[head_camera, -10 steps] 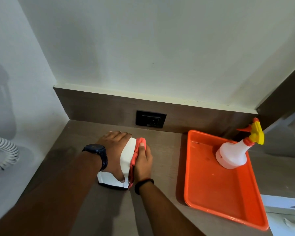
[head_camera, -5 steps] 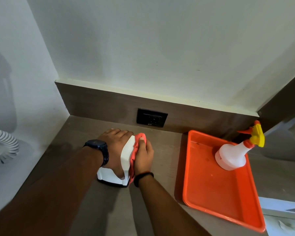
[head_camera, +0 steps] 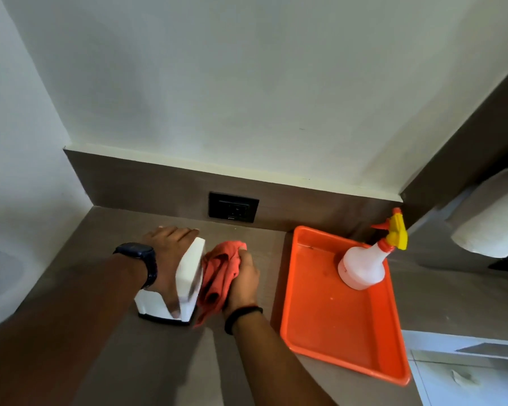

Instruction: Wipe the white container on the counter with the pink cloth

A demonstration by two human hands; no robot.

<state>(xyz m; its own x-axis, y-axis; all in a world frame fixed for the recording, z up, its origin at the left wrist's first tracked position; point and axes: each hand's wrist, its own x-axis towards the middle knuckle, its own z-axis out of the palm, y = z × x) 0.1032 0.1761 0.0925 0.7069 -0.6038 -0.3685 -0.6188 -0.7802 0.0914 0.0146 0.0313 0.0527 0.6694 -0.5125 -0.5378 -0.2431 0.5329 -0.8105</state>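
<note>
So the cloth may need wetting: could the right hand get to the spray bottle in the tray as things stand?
Probably yes. The right hand holds the pink cloth, and bare counter lies between it and the spray bottle in the orange tray.

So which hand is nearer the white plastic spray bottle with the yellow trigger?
Right. The right hand, holding the pink cloth, is closer to the spray bottle; the left hand is farther, gripping the white container.

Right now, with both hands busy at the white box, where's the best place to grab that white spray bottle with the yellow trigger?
Grip the narrow neck under the yellow trigger, coming from above. The white spray bottle stands in the orange plastic tray, its body widening toward the base.
</note>
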